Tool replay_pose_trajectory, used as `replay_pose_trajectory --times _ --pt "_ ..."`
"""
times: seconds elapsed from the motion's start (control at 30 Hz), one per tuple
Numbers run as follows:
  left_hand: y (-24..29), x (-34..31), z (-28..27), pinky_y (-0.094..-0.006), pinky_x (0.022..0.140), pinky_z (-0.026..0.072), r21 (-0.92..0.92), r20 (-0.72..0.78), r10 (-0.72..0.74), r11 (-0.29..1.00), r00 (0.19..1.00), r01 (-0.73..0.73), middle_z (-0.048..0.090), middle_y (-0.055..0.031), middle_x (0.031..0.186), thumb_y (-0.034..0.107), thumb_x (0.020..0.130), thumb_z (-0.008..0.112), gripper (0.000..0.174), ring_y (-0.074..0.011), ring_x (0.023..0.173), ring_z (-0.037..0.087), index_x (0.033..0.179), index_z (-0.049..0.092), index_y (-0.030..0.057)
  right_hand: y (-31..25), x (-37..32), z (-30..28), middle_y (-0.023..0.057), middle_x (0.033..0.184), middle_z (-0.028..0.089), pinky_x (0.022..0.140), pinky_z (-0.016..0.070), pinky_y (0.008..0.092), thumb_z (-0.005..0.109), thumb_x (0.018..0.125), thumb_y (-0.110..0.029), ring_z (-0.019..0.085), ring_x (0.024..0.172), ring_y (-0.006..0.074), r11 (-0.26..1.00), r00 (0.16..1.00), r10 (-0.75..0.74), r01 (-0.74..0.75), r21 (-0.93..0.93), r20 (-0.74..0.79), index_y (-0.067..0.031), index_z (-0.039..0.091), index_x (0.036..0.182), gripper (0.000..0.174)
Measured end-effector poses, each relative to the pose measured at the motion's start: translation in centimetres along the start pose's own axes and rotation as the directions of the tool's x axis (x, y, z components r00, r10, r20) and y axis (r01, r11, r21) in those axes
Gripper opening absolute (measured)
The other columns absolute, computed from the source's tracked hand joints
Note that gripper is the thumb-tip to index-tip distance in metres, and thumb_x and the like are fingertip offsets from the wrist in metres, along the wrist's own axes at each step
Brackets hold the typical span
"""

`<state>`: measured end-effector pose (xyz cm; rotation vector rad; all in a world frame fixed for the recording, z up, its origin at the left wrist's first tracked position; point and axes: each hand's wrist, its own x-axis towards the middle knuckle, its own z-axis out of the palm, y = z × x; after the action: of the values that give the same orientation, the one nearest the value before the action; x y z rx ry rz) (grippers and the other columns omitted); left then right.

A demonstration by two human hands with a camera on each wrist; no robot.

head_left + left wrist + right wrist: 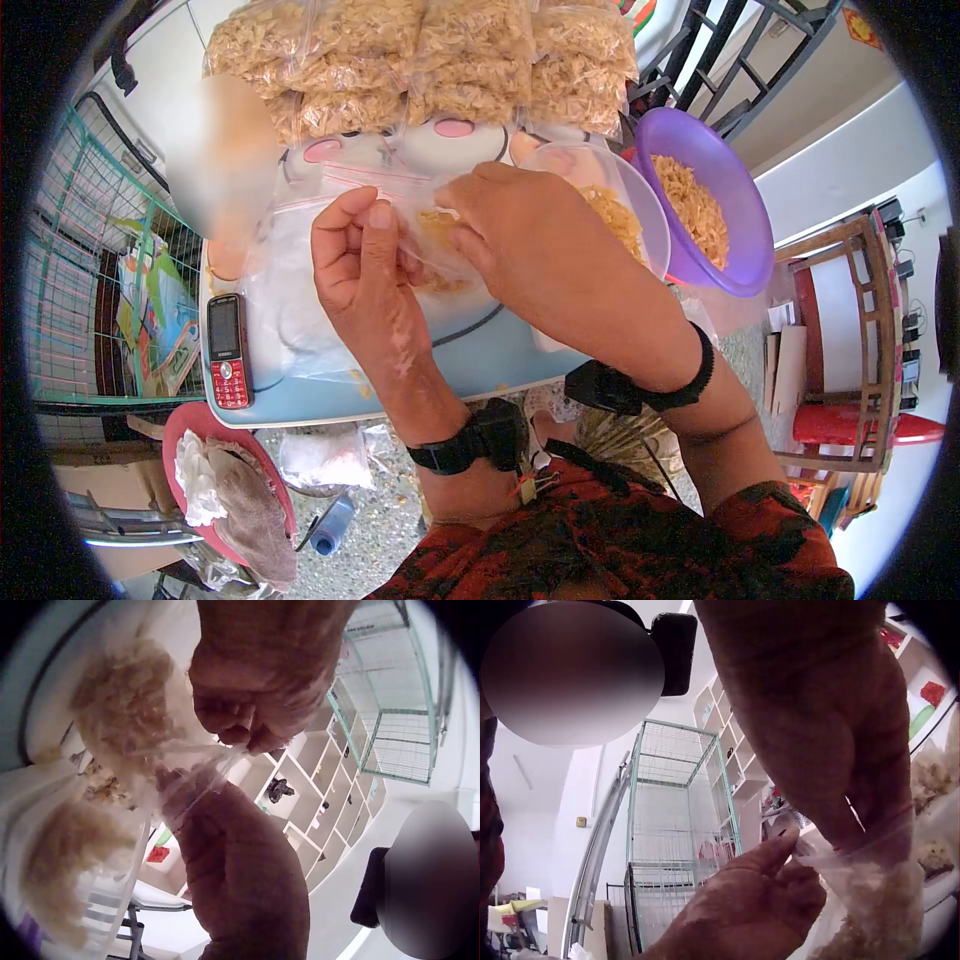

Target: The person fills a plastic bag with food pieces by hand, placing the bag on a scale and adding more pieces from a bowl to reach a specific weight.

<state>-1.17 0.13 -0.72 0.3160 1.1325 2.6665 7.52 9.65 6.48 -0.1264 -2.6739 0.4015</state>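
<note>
A clear zip bag (437,262) with thin yellowish dried pieces inside is held up between both hands over the table. My left hand (362,265) pinches one side of its mouth, thumb up and fingers curled. From the other side, my right hand (545,235) grips the bag's edge with bent fingers. In the left wrist view the film is drawn taut between the fingertips, and the filled part of the bag (127,697) hangs beside them. In the right wrist view the bag (877,911) hangs below my right fingers, which partly hide its mouth.
Several filled bags (420,65) are stacked at the back of the table (300,405). Right of my hands stand a translucent bowl (655,215) and a purple basin (745,235), both holding yellowish pieces. A red phone (228,350) lies at the left edge, above a red stool (180,430).
</note>
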Motion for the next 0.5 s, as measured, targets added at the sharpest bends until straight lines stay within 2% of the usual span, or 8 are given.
replay_pose_trajectory --times 0.1,0.2,0.3,0.4,0.5 --pt "-0.1 0.2 -0.7 -0.0185 0.048 0.0350 0.011 0.021 -0.002 1.000 1.000 0.002 0.057 -0.0001 0.078 0.006 0.089 0.063 0.019 -0.0055 0.059 0.045 0.107 0.057 0.0039 -1.0 0.3 -0.8 0.0195 0.089 0.059 0.073 0.0468 0.0461 0.050 0.086 -0.009 0.059 0.081 0.0384 0.980 0.996 0.078 -0.086 0.178 0.048 0.0018 0.054 0.094 0.013" --pt "0.2 0.0 -0.5 -0.0181 0.051 0.0378 -0.004 0.035 -0.001 1.000 0.999 0.001 0.057 -0.0002 0.079 0.007 0.090 0.062 0.019 -0.0055 0.061 0.048 0.108 0.056 0.0038 -0.5 0.0 -0.3 0.0193 0.098 0.059 0.074 0.0484 0.0438 0.049 0.085 -0.004 0.060 0.088 0.0371 0.997 0.978 -0.040 0.024 0.077 0.205 0.0018 0.052 0.098 0.014" --pt "0.2 -0.1 0.0 -0.0172 0.045 0.0283 -0.007 -0.020 0.052 0.999 0.998 -0.053 0.056 0.0019 0.075 0.009 0.090 0.065 0.017 -0.0023 0.055 0.042 0.105 0.058 0.0042 -0.5 0.2 -0.6 0.0179 0.109 0.058 0.078 0.0488 0.0416 0.047 0.084 -0.003 0.060 0.094 0.0359 0.995 0.947 -0.026 -0.006 0.099 0.321 0.0016 0.054 0.101 0.019" --pt "0.1 0.2 -1.0 -0.0194 0.055 0.0437 -0.028 -0.040 -0.001 1.000 0.999 0.000 0.060 -0.0012 0.083 0.008 0.091 0.062 0.019 -0.0065 0.066 0.053 0.108 0.056 0.0032 -0.4 0.5 -0.4 0.0156 0.110 0.060 0.080 0.0488 0.0413 0.050 0.080 -0.001 0.059 0.096 0.0352 0.997 0.980 -0.054 0.043 0.060 0.193 0.0017 0.056 0.102 0.023" --pt "0.2 0.4 -1.0 -0.0199 0.056 0.0449 -0.007 -0.104 0.002 1.000 0.995 -0.002 0.061 -0.0017 0.085 0.009 0.091 0.062 0.018 -0.0069 0.068 0.054 0.107 0.057 0.0028 -1.3 0.7 -2.5 0.0139 0.110 0.062 0.083 0.0484 0.0426 0.054 0.075 0.001 0.059 0.098 0.0341 0.991 0.992 -0.033 0.017 0.133 0.119 0.0019 0.059 0.103 0.028"
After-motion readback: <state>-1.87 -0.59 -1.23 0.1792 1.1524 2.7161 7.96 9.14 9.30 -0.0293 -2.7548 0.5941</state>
